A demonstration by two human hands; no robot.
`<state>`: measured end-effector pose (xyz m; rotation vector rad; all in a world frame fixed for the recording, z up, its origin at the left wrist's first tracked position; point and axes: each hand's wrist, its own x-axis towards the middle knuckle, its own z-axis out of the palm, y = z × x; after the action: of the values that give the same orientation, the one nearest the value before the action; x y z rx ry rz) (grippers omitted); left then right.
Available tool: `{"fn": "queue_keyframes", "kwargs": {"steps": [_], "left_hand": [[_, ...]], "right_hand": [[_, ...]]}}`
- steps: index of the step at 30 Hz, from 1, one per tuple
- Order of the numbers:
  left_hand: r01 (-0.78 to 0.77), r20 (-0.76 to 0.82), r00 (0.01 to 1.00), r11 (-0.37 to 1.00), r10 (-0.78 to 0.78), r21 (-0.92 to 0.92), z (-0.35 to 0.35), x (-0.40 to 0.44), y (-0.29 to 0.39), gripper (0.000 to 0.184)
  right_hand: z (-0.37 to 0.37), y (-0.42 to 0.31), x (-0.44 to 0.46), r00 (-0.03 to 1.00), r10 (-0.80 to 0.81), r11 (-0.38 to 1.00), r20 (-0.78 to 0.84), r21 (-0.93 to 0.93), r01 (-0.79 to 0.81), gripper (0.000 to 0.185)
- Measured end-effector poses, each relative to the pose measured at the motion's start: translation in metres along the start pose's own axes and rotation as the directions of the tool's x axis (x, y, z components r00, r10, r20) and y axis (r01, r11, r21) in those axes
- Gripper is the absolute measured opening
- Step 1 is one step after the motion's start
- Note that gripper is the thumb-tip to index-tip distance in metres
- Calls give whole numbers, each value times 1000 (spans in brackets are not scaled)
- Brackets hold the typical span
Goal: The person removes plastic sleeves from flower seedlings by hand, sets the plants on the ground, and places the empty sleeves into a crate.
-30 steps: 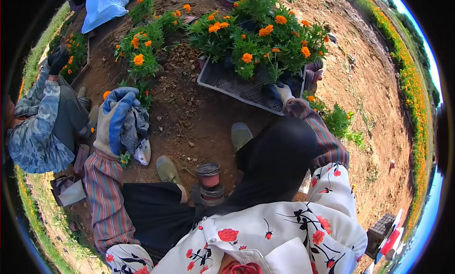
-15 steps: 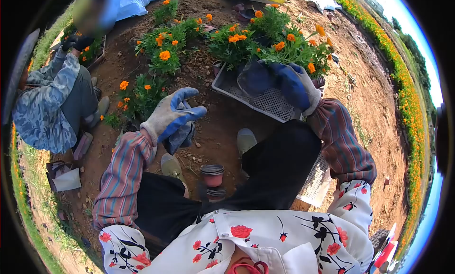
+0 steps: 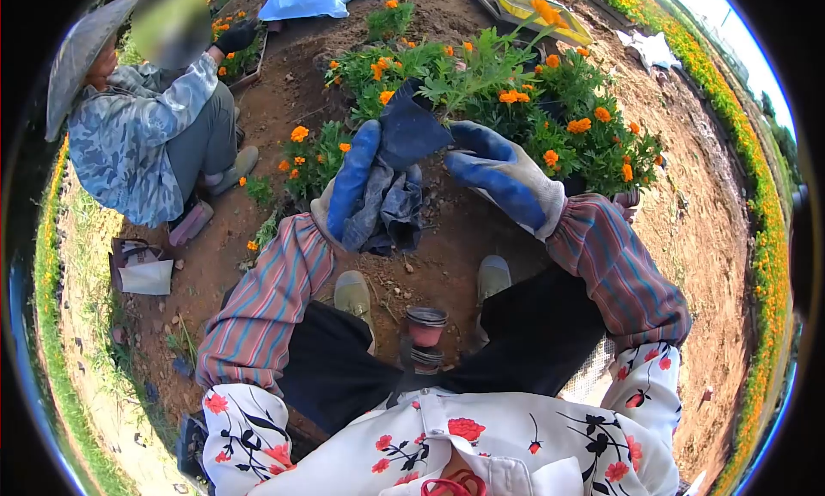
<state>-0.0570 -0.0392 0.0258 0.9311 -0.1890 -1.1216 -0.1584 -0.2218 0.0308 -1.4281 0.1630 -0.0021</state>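
Head view, left to right — who or what is furthest to your left?

A person (image 3: 137, 152) sitting low, one dark glove (image 3: 236, 39) raised. Nearer me comes my left hand (image 3: 351, 187), its blue-coated fingers curled round crumpled dark plastic (image 3: 400, 208)

And what lies in the middle?

A dark pot (image 3: 412, 131), held up between my two hands and tilted, just above the crumpled plastic as I look down. Below it on the soil, between my shoes (image 3: 494, 277), stands a stack of small pots (image 3: 425, 317)

How does the plant lie from your hands?

The marigold plant (image 3: 481, 77) leans away from me and to the right — its long axis runs from the pot, close by my hands, out to the leafy top, with what looks like its own orange flower (image 3: 548, 13) at the far end

Which hand is nearer?

The pot's left side seems to meet my left fingers, while the foot of the stem is just beside the fingertips of my right hand (image 3: 511, 174)

Is the right one gripping?

Its thumb and fingers are a narrow gap apart; whether they pinch the pot's edge I can't tell. Beyond it, furthest right, grow more marigolds (image 3: 580, 125)
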Motion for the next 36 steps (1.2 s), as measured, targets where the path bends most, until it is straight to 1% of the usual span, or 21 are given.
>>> {"fn": "queue_keyframes", "kwargs": {"steps": [2, 3, 5, 6, 8, 9, 10, 11, 12, 13, 15, 18, 21, 22, 24, 25, 28, 30, 32, 35, 36], "left_hand": [[7, 172, 985, 1000, -4, -17, -6, 0, 2, 56], [8, 170, 985, 1000, -6, -14, -11, 3, 3, 56], [72, 406, 912, 997, -58, -20, -23, 10, 2, 54], [69, 400, 915, 997, -57, -17, -24, 11, -1, 54], [35, 324, 944, 995, -63, 92, -23, 15, -2, 51], [-148, 291, 951, 979, 102, 143, -20, 22, -7, 45], [-172, 269, 957, 962, 111, 211, -24, 28, -12, 46], [-192, 245, 962, 940, 123, 282, -26, 29, -13, 47], [-184, 136, 980, 909, 142, 374, -14, 21, -7, 48], [-250, 101, 968, 869, 229, 427, -11, 22, -10, 46], [-248, 129, 969, 830, 212, 499, -18, 24, -12, 44], [-389, 150, 918, 760, 367, 521, -16, 29, -16, 46], [-383, 131, 917, 738, 378, 555, -17, 29, -19, 37], [-383, 132, 917, 741, 376, 552, -18, 29, -18, 37], [-261, -12, 947, 793, 320, 550, -21, 30, -14, 28], [-233, -15, 959, 815, 284, 530, -12, 21, -8, 22], [-149, -10, 985, 867, 174, 475, -2, 9, 2, 19], [-239, 38, 969, 896, 243, 373, -20, 20, -7, 16], [-204, 19, 978, 923, 209, 327, -27, 20, -5, 19], [-248, 144, 967, 909, 210, 334, -39, 36, -16, 26], [-240, 155, 968, 913, 199, 329, -34, 35, -16, 26]], "right_hand": [[3, 6, 3, 999, 4, 1000, 38, -4, -4, 65], [6, 6, 4, 997, 5, 1000, 78, 17, -6, 61], [8, 3, 7, 987, -22, 998, 159, 69, 11, 56], [9, 2, 6, 986, -25, 997, 166, 73, 13, 56], [10, -1, 8, 997, 56, 997, 54, 51, -59, 51], [11, 2, 6, 999, 38, 991, 14, 127, -40, 43], [12, 1, 10, 992, 126, 979, 20, 157, -127, 39], [6, 7, 10, 987, 132, 954, 91, 258, -151, 40], [8, 8, 10, 989, 120, 907, 90, 395, -146, 43], [12, 4, 8, 987, 120, 874, 111, 461, -158, 42], [5, 17, 12, 981, 84, 854, 177, 494, -163, 39], [0, 20, 14, 977, 67, 851, 204, 499, -163, 38], [-2, 24, 15, 974, 67, 849, 217, 501, -170, 37], [-3, 26, 16, 972, 60, 848, 226, 503, -169, 37], [-4, 28, 18, 975, 72, 817, 209, 549, -178, 35], [-7, 30, 19, 977, 89, 782, 192, 594, -188, 34], [-16, 38, 21, 978, 92, 764, 189, 617, -191, 30], [-24, 43, 24, 978, 129, 729, 164, 653, -206, 28], [-22, 39, 26, 987, 94, 745, 129, 648, -156, 31], [-19, 36, 23, 985, 62, 774, 163, 616, -150, 35], [-17, 38, 24, 973, 21, 789, 231, 594, -158, 37]]}}
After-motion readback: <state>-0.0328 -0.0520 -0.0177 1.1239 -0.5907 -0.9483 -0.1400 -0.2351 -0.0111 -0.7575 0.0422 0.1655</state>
